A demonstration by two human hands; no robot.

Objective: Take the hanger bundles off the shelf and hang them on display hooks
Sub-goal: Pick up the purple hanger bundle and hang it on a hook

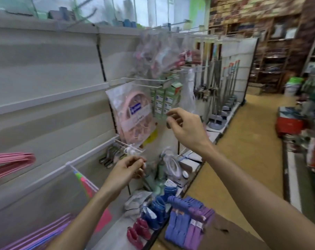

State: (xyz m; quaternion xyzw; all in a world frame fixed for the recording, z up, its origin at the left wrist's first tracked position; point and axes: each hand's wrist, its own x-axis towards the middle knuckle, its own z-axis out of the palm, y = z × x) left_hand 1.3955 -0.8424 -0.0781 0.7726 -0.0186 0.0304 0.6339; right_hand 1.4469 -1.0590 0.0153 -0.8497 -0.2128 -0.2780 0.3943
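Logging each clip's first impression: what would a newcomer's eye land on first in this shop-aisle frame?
Two bare forearms reach in from below: the right hand raised mid-frame with curled fingers before the hanging packets, the left hand lower, near a small white hook. Next, the purple and blue hanger bundles lying on the bottom shelf, and the pink packaged hanger hanging on the panel. Blur hides whether either hand holds anything.
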